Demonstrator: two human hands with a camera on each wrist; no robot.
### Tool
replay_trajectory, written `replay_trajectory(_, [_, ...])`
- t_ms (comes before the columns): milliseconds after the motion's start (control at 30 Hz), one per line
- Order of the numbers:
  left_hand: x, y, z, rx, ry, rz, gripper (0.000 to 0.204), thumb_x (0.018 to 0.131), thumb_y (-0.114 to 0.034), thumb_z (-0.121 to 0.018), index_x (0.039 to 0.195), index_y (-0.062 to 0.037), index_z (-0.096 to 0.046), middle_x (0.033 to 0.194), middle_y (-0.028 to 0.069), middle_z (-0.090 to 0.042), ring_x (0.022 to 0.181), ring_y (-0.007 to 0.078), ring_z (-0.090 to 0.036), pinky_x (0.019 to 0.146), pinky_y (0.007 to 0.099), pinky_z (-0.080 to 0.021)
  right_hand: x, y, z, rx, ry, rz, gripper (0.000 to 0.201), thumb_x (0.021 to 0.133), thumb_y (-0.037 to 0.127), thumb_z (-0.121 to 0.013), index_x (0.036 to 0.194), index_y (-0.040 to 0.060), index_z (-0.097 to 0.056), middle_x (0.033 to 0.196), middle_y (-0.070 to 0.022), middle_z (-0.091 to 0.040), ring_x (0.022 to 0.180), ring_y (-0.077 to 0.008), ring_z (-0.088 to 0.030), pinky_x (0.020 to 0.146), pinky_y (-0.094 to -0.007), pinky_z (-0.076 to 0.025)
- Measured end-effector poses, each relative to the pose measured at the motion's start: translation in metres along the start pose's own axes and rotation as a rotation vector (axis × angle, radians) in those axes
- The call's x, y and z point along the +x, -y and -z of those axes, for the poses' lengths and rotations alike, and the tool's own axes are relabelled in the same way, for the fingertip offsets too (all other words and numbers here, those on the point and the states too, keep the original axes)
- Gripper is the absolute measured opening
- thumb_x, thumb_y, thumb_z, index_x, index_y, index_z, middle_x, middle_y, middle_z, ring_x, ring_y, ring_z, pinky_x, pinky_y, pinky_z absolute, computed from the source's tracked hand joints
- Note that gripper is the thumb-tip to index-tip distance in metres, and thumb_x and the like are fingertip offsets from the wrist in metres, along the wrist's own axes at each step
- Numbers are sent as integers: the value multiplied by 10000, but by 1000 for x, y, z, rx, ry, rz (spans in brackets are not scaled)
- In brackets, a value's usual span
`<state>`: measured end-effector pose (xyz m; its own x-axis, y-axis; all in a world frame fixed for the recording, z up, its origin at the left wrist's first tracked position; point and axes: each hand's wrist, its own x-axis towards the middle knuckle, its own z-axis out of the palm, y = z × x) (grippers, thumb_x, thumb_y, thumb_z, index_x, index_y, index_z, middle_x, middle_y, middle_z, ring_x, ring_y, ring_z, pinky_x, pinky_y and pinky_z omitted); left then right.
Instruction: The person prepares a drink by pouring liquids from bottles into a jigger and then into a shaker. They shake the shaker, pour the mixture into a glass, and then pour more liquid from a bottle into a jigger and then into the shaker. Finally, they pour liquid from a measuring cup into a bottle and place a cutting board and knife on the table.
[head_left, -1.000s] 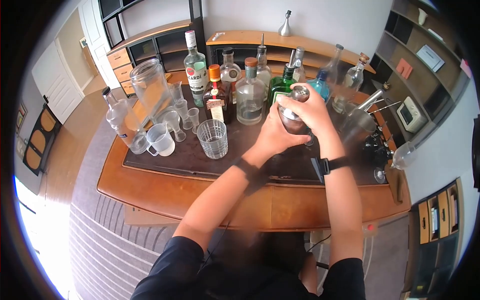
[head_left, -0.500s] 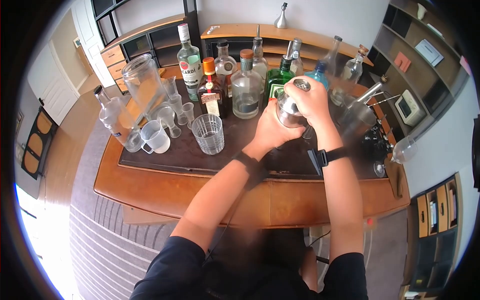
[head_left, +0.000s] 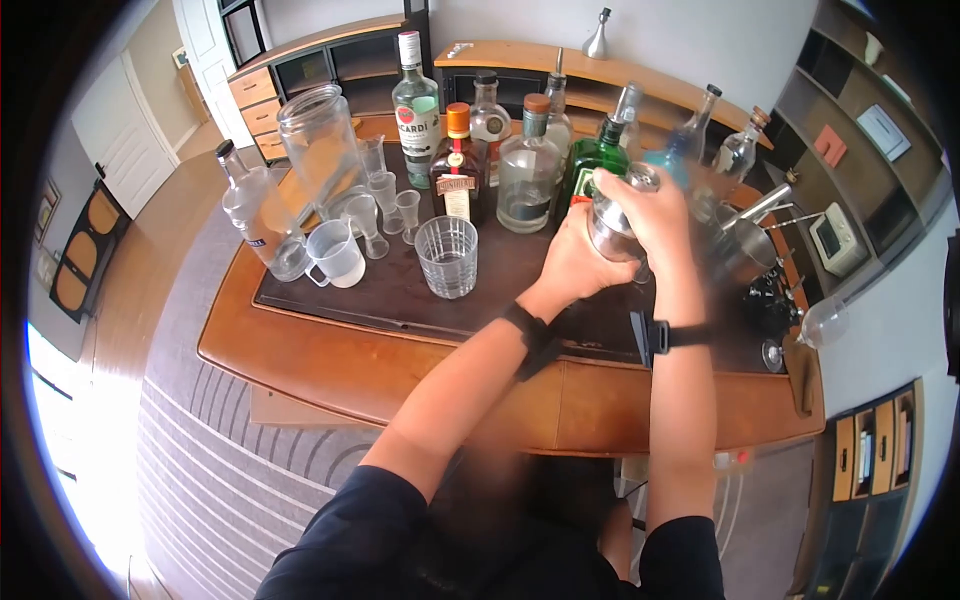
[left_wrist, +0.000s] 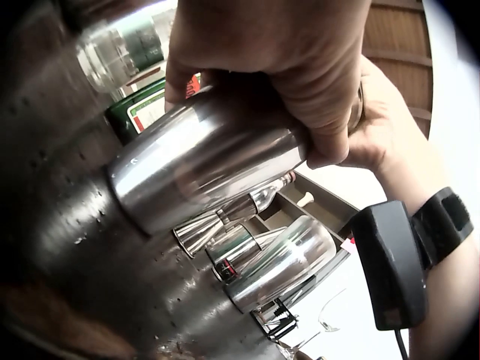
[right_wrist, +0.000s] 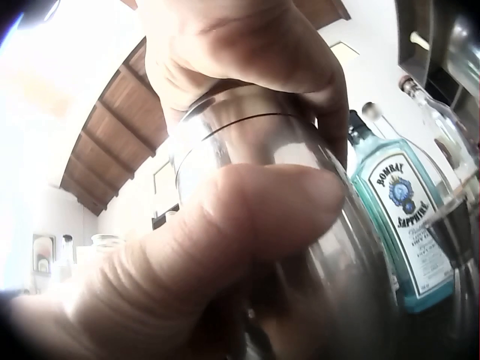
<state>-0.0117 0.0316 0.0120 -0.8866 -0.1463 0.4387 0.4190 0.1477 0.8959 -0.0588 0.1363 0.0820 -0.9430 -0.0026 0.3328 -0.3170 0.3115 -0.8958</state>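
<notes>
A shiny metal cocktail shaker (head_left: 612, 232) stands in both hands over the right part of the dark desk top. My left hand (head_left: 578, 258) wraps its body from the left, thumb along the near side. At the top, my right hand (head_left: 662, 215) grips the shoulder, leaving the perforated strainer top (head_left: 645, 178) visible between thumb and fingers. The left wrist view shows the smooth tin body (left_wrist: 202, 157) tilted, its base close over the wet desk surface. Just behind it is a green bottle (head_left: 598, 160); a blue Bombay Sapphire bottle (right_wrist: 405, 217) stands beside it.
Several liquor bottles line the back, including Bacardi (head_left: 416, 125) and Cointreau (head_left: 457, 180). A cut-glass tumbler (head_left: 447, 258), a plastic measuring cup (head_left: 335, 255) and a large glass jar (head_left: 322, 150) stand left. A mixing tin (head_left: 748, 250) and a stemmed glass (head_left: 824, 322) are right.
The head view has shifted, so the desk and its things sit further right in it. Both hands keep hold of the shaker, which stays near the green bottle.
</notes>
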Motion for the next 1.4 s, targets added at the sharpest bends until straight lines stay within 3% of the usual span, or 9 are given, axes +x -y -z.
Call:
replay_trajectory(33, [-1, 5, -2, 7, -13, 5, 782, 549, -288, -904, 1162, 47, -552, 1105, 167, -663, 1032, 273, -668, 911, 373, -529, -9, 14, 8, 187, 210, -25, 305, 857, 207, -793, 1061, 2, -696, 954, -38, -713, 838, -107, -660, 742, -283, -513])
replay_trajectory(167, [0, 6, 3, 9, 42, 59, 856, 529, -316, -913, 1206, 44, -532, 1140, 169, -653, 1075, 284, -661, 931, 373, -525, -6, 3, 1, 229, 80, 15, 137, 857, 137, -749, 941, 32, -726, 851, -9, -696, 765, -93, -639, 700, -272, -497])
replay_trajectory(400, [4, 19, 6, 96, 44, 18, 831, 538, -322, -926, 1203, 15, -559, 1117, 141, -671, 1041, 237, -672, 906, 360, -531, 11, -3, 9, 256, 228, 135, 132, 793, 125, -748, 860, 12, -742, 757, -11, -695, 690, -90, -628, 634, -274, -502])
replay_trajectory(467, [6, 14, 11, -179, 210, 9, 780, 575, -273, -915, 1222, -9, -570, 1104, 112, -674, 1006, 194, -662, 889, 337, -528, 14, 12, 25, 310, 319, -30, 118, 860, 117, -701, 905, 14, -737, 866, -37, -704, 791, -108, -634, 734, -259, -501])
replay_trajectory(633, [-10, 9, 0, -134, 147, -20, 790, 610, -239, -917, 1272, -6, -554, 1129, 96, -665, 1020, 178, -647, 903, 328, -521, 52, 73, 50, 248, 311, 363, 189, 903, 142, -672, 983, -21, -724, 969, -83, -731, 916, -138, -673, 850, -276, -518])
replay_trajectory(733, [-7, 30, -2, -192, 140, -38, 821, 609, -228, -919, 1295, 1, -530, 1159, 108, -649, 1047, 187, -642, 927, 336, -518, 38, 96, 70, 296, 92, 310, 233, 893, 192, -703, 987, -18, -734, 959, -56, -728, 863, -128, -663, 807, -273, -510])
replay_trajectory(867, [-10, 23, 3, -203, 168, -2, 854, 646, -185, -914, 1350, -15, -461, 1230, 90, -616, 1117, 170, -607, 982, 343, -501, -1, 51, 92, 343, -190, 180, 257, 867, 242, -791, 982, 19, -740, 862, -24, -710, 761, -87, -633, 693, -253, -497])
replay_trajectory(1067, [-11, 24, -2, -217, 136, -58, 847, 619, -183, -929, 1310, 17, -482, 1207, 120, -615, 1100, 192, -617, 953, 345, -512, -52, -105, 99, 76, -187, -171, 300, 875, 261, -820, 986, 5, -713, 847, -36, -714, 745, -91, -640, 709, -268, -522])
replay_trajectory(1400, [-15, 5, 1, -297, 181, -16, 811, 634, -136, -926, 1297, 16, -484, 1217, 109, -610, 1101, 175, -613, 950, 343, -515, -73, -127, 105, -433, -131, 250, 413, 840, 268, -821, 1111, -1, -664, 1032, -154, -687, 949, -262, -657, 855, -389, -514])
